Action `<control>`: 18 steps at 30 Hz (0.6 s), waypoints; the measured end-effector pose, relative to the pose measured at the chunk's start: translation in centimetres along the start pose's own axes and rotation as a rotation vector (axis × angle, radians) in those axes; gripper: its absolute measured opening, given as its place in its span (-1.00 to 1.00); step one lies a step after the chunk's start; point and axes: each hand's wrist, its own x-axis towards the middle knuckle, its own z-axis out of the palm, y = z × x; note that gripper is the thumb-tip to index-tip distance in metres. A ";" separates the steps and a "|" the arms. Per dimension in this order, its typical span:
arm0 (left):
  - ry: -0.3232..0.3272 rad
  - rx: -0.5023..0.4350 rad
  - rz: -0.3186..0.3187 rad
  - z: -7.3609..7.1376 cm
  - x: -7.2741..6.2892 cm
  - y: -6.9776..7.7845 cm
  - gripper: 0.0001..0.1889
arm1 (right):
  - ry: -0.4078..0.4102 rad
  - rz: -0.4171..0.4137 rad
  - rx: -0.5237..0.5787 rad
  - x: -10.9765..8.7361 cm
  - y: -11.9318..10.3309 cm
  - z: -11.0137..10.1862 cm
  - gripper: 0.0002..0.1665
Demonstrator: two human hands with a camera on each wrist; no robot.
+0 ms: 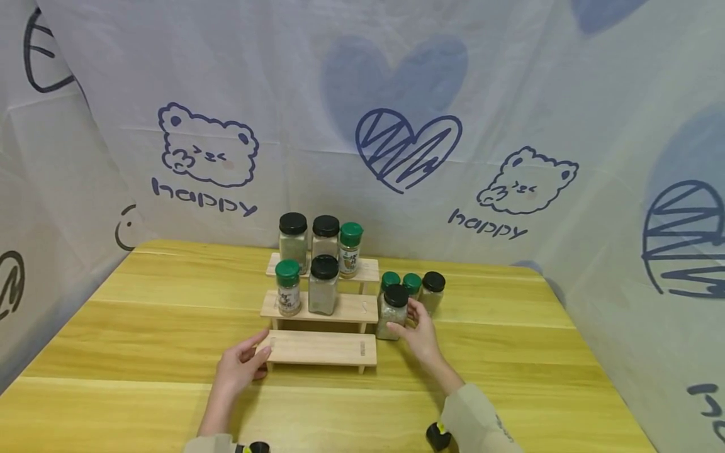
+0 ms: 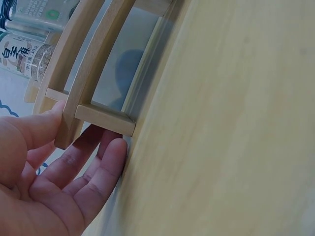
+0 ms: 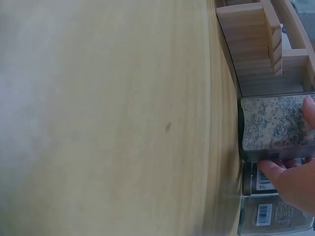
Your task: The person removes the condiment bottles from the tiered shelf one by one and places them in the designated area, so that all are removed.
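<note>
A three-step wooden spice rack (image 1: 323, 347) stands on the table. My left hand (image 1: 239, 368) holds the left end of its lowest step, with the thumb over the board and the fingers below, as the left wrist view shows. Right of the rack, my right hand (image 1: 423, 340) grips a square glass spice jar (image 1: 391, 321) with a black lid between thumb and fingers. Speckled seasoning fills this jar, whose base is right at the tabletop in the right wrist view. Nothing stands on the lowest step.
Two green-capped jars (image 1: 412, 283) and another black-lidded jar (image 1: 433, 292) stand behind the held one. The middle step bears a green-capped jar (image 1: 289, 296) and a black-lidded jar (image 1: 323, 292). Three jars (image 1: 293, 248) fill the top step. A printed cloth (image 1: 306, 113) hangs behind the table.
</note>
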 end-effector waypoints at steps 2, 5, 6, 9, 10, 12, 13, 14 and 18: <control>-0.001 -0.002 -0.002 0.0 0.0 0.0 -0.57 | -0.007 0.005 0.001 0.0 0.1 -0.1 -0.25; 0.002 -0.004 -0.006 0.0 0.0 0.0 -0.57 | -0.013 -0.002 0.011 -0.2 0.2 -0.2 -0.26; 0.001 -0.004 -0.005 0.0 0.0 -0.1 -0.57 | -0.013 -0.009 0.020 -0.3 0.2 -0.3 -0.27; 0.001 -0.004 -0.004 0.0 0.1 -0.1 -0.56 | -0.004 -0.015 0.047 -0.6 0.2 -0.5 -0.29; 0.001 -0.004 -0.004 0.0 0.1 -0.2 -0.56 | 0.003 -0.020 0.054 -0.7 0.2 -0.6 -0.30; 0.002 -0.005 -0.003 0.0 0.0 -0.2 -0.56 | 0.018 -0.026 0.063 -0.9 0.0 -0.7 -0.30; 0.004 -0.005 -0.005 0.0 0.0 -0.1 -0.56 | 0.026 -0.027 0.065 -0.9 -0.1 -0.8 -0.31; 0.005 -0.006 -0.004 0.0 0.0 -0.1 -0.56 | 0.033 -0.032 0.065 -1.0 -0.2 -0.8 -0.31; 0.009 -0.003 -0.002 0.1 0.0 0.0 -0.56 | 0.055 -0.037 0.073 -1.0 -0.4 -1.0 -0.33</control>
